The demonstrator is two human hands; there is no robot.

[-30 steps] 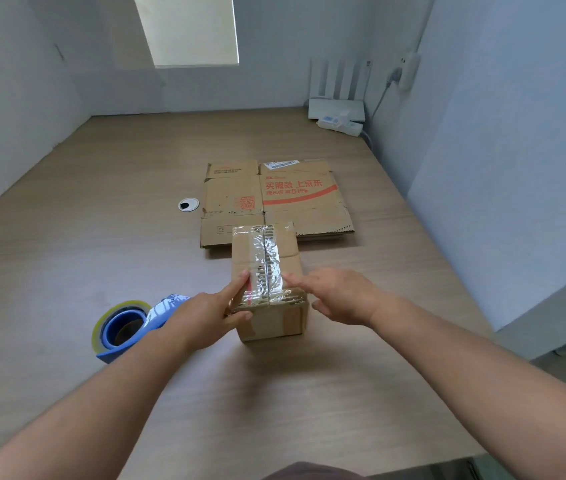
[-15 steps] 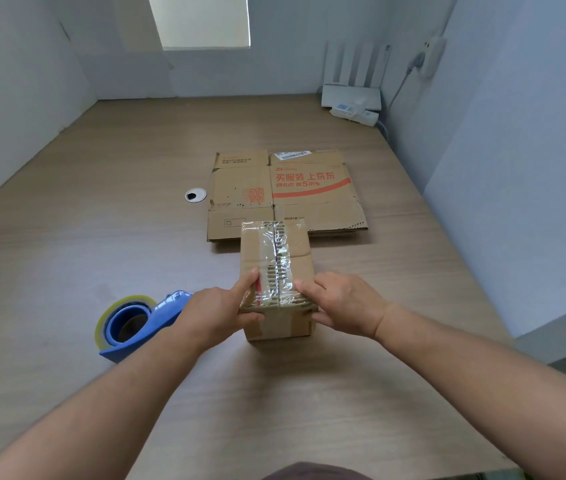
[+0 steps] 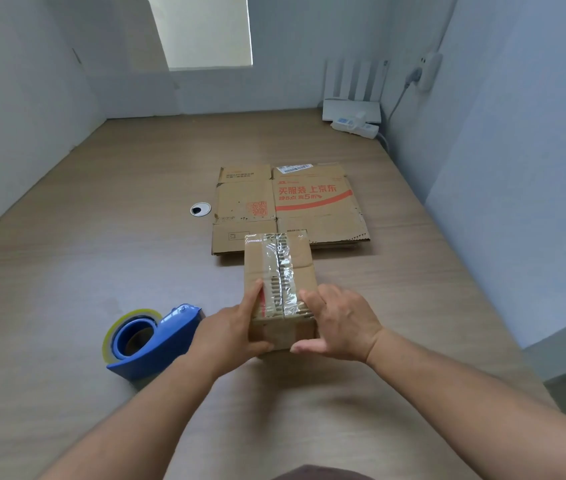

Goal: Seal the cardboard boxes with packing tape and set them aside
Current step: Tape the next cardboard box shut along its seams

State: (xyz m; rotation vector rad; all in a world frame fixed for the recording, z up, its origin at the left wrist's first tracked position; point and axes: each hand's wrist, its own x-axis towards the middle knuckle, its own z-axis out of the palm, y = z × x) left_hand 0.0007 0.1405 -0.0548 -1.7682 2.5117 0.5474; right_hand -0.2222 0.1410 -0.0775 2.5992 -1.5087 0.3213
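Note:
A small cardboard box (image 3: 279,271) stands on the wooden table (image 3: 101,271), with clear packing tape running along its top seam. My left hand (image 3: 229,329) grips the box's near left corner, thumb on the front face and a finger on top. My right hand (image 3: 342,323) grips the near right corner the same way. A blue tape dispenser (image 3: 149,341) with a clear roll lies on the table just left of my left hand.
A stack of flattened cardboard boxes (image 3: 288,209) with red print lies just behind the small box. A round cable grommet (image 3: 200,209) sits to their left. A white router (image 3: 352,98) and power strip (image 3: 356,128) stand in the far right corner. Walls enclose the table on three sides.
Both hands have slid from the taped top down over the near corners of the box and now clasp it from both sides. The dispenser has not moved.

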